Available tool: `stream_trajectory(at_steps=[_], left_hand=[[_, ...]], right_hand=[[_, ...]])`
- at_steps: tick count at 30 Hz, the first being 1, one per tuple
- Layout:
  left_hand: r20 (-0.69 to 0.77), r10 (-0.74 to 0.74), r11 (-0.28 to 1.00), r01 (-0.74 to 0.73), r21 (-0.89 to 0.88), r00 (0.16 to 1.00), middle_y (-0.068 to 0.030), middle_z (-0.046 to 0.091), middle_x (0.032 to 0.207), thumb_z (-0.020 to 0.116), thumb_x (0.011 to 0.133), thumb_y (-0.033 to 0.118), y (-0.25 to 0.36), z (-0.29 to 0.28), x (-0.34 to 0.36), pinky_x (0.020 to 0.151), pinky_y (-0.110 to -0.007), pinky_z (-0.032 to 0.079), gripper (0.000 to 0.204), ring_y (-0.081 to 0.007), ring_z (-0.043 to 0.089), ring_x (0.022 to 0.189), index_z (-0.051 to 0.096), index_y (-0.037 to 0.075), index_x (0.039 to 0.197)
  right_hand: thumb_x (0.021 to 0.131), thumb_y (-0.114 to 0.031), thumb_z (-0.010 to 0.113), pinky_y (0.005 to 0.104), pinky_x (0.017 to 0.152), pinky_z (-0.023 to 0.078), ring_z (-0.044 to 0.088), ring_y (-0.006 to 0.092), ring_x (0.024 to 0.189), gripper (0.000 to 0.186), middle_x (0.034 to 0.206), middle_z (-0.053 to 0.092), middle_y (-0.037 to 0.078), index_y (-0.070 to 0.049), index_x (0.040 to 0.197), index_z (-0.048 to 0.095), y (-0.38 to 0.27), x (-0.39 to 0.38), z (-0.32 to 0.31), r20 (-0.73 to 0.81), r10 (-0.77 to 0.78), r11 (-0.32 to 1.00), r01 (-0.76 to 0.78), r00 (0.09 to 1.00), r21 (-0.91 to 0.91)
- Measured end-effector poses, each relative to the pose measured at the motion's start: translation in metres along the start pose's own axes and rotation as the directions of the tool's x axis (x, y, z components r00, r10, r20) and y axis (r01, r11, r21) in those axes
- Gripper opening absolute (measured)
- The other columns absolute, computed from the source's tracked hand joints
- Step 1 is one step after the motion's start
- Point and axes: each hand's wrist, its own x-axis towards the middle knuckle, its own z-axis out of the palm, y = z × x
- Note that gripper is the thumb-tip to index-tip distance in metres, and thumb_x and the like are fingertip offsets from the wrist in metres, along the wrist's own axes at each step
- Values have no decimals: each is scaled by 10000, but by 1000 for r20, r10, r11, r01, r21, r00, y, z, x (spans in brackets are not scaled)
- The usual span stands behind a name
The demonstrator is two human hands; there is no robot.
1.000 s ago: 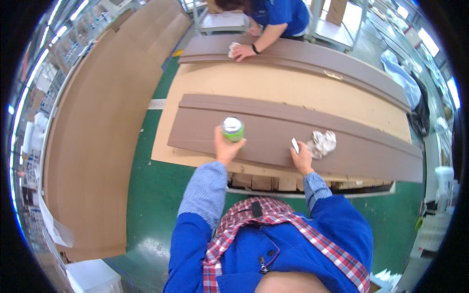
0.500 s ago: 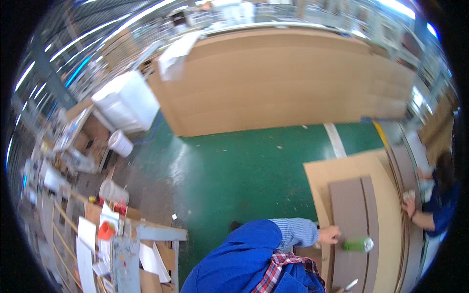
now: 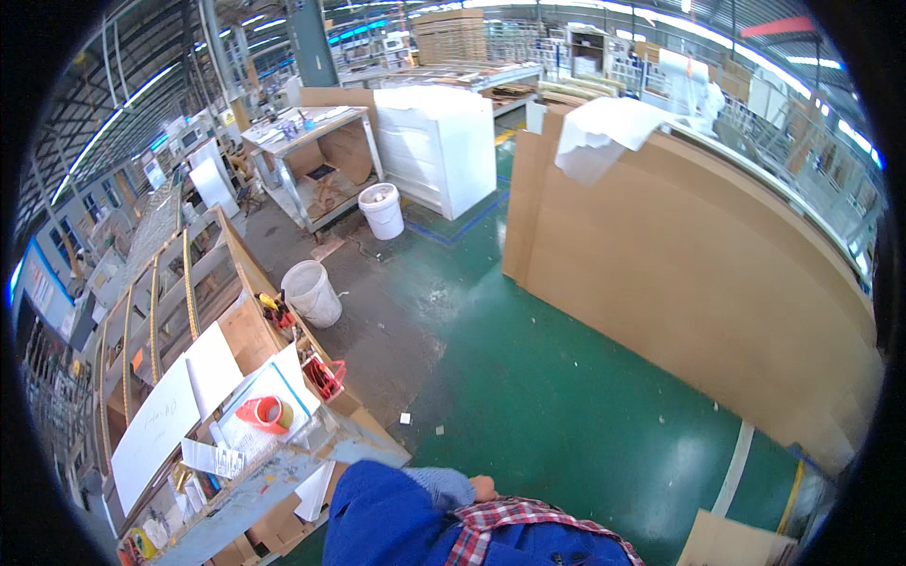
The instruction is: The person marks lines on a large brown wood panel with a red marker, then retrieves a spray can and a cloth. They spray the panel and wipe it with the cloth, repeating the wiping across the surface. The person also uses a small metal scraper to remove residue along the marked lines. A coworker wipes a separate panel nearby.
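Observation:
My left hand (image 3: 483, 488) is close in front of my body, at the end of a blue sleeve with a grey-blue cuff. It is beside the red-and-white checked cloth (image 3: 510, 514) over my front. Only a small rounded part of the hand shows; its fingers are hidden, so I cannot tell whether it holds anything. My right hand is out of view. To the left stands a worn workbench (image 3: 354, 439), nearest to my left arm. An orange-red roll of tape (image 3: 265, 414) and white sheets (image 3: 156, 439) lie on it.
Tools with red handles (image 3: 324, 375) sit along the bench's edge. Beyond are a whitish bucket (image 3: 311, 294), a white bucket (image 3: 381, 211) and a large white-wrapped block (image 3: 439, 151). A tall cardboard-covered panel (image 3: 694, 274) stands across the green floor (image 3: 528, 396) on the right.
My view has swung left, toward the bench. My left hand has drawn back from the brown boards to my body. The boards, green roll and co-worker have left the view.

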Motion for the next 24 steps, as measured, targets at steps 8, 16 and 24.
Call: stream_trajectory(at_steps=[8,16,24], left_hand=[[-41,-169,914,141,-379,985,-103,645,1027,586,754,401,-139,6,122,842,-409,481,318,-282,610,966,684,219,996],[-299,-583,570,118,-813,755,-102,663,697,541,784,355,-189,-246,79,637,-322,501,352,-200,639,655,681,35,746],[5,-891,-20,-28,-999,455,-110,649,703,565,821,215,-297,-271,74,581,-296,504,270,-179,627,632,647,-36,765]], right_hand=[[813,-105,544,260,422,454,572,159,522,122,671,597,83,2,851,589,-223,270,132,197,-199,874,83,960,478],[689,-290,641,385,774,498,628,300,834,329,877,649,175,-18,874,642,-464,341,297,521,-381,833,528,763,-164],[760,-296,586,399,773,493,624,311,862,342,896,654,146,-48,994,614,-767,362,462,877,-453,324,946,157,-2]])
